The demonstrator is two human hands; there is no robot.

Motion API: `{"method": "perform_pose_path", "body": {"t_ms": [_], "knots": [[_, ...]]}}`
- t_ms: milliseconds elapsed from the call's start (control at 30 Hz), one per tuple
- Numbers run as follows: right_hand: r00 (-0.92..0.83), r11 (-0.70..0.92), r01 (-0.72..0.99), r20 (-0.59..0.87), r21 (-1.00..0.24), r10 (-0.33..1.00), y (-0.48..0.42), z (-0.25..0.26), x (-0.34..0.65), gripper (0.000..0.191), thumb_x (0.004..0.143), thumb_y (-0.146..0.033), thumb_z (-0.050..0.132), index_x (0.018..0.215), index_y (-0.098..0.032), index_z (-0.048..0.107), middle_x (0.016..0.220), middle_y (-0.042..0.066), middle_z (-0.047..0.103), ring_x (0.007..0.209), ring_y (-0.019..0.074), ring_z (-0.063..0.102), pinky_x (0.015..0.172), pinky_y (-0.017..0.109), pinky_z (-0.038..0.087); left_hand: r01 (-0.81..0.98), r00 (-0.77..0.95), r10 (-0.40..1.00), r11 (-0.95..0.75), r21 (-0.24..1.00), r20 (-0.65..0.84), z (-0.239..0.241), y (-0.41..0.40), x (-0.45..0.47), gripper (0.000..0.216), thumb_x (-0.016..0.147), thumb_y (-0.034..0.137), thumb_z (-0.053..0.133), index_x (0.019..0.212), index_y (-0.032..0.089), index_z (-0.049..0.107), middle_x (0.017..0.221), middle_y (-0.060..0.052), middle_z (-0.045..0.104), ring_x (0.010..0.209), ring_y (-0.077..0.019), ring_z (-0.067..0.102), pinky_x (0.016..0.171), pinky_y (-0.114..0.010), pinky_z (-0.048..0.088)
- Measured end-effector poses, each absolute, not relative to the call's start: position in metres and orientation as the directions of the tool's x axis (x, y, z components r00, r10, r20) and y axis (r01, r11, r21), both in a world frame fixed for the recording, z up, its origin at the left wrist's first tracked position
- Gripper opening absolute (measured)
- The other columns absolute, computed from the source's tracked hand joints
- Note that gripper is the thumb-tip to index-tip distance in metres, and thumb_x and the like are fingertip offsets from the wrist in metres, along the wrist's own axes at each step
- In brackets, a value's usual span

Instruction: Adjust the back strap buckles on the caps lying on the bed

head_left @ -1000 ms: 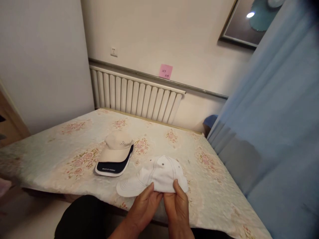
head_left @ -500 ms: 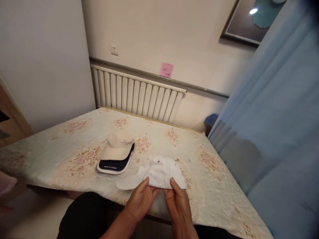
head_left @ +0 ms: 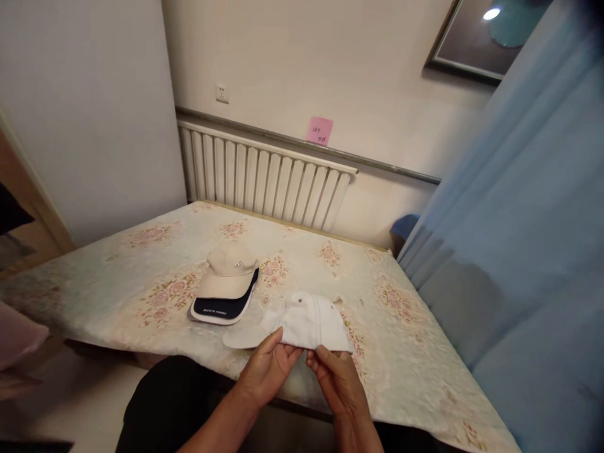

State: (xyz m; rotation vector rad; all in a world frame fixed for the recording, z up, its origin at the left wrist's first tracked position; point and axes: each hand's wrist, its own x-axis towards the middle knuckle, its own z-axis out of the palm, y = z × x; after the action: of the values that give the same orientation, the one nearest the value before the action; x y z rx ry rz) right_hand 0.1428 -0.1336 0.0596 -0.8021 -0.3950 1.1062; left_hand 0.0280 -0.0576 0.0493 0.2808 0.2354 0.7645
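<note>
A white baseball cap [head_left: 309, 321] is held over the near edge of the bed, its brim pointing left. My left hand [head_left: 268, 365] grips the lower rim near the brim, thumb on the outside and fingers beneath. At the rim farther right, my right hand [head_left: 337, 377] pinches the edge between thumb and curled fingers. Left of the white cap lies a stack of caps: a beige cap [head_left: 229, 274] on top, with a dark navy brim [head_left: 217, 308] edged in white showing under it.
The bed [head_left: 302, 258] has a pale floral cover. A white radiator [head_left: 264, 179] and a pink note [head_left: 319, 131] are at the wall behind. A blue curtain [head_left: 509, 251] hangs along the right side. Someone's pink clothing [head_left: 19, 333] shows at the left edge.
My right thumb has slid down and left to the cap's lower rim, and the fingers have curled in. The left hand keeps its hold. The view has shifted slightly.
</note>
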Motion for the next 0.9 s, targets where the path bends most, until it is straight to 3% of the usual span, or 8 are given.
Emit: {"method": "perform_pose_path", "body": {"t_ms": [167, 733, 900], "knots": [[0.353, 0.196, -0.629, -0.051, -0.753, 0.934, -0.13, 0.053, 0.144, 0.025, 0.062, -0.014, 0.076, 0.086, -0.013, 0.068, 0.074, 0.004, 0.07, 0.063, 0.0136, 0.062, 0.057, 0.024, 0.05, -0.638, 0.692, 0.709, 0.689, 0.344, -0.137, 0.048, -0.056, 0.027, 0.033, 0.085, 0.017, 0.051, 0.118, 0.012, 0.053, 0.104, -0.01, 0.068, 0.095, -0.0199, 0.063, 0.096, -0.039, 0.043], [0.569, 0.256, -0.404, -0.022, -0.878, 0.822, -0.126, 0.038, 0.142, 0.016, 0.069, -0.028, 0.069, 0.069, -0.014, 0.062, 0.058, 0.0, 0.063, 0.049, 0.0104, 0.054, 0.05, 0.024, 0.043, -0.626, 0.669, 0.701, 0.711, 0.319, -0.248, 0.046, -0.06, 0.027, 0.032, 0.084, 0.014, 0.053, 0.116, 0.012, 0.052, 0.101, -0.01, 0.069, 0.092, -0.0181, 0.065, 0.09, -0.034, 0.048], [0.663, 0.213, -0.305, -0.046, -0.928, 0.747, -0.124, 0.029, 0.143, 0.019, 0.063, -0.026, 0.072, 0.07, -0.013, 0.06, 0.056, -0.002, 0.061, 0.048, 0.0092, 0.051, 0.049, 0.022, 0.04, -0.627, 0.666, 0.702, 0.71, 0.322, -0.251, 0.044, -0.061, 0.028, 0.034, 0.084, 0.014, 0.053, 0.118, 0.014, 0.051, 0.104, -0.009, 0.068, 0.095, -0.0189, 0.064, 0.091, -0.035, 0.048]]}}
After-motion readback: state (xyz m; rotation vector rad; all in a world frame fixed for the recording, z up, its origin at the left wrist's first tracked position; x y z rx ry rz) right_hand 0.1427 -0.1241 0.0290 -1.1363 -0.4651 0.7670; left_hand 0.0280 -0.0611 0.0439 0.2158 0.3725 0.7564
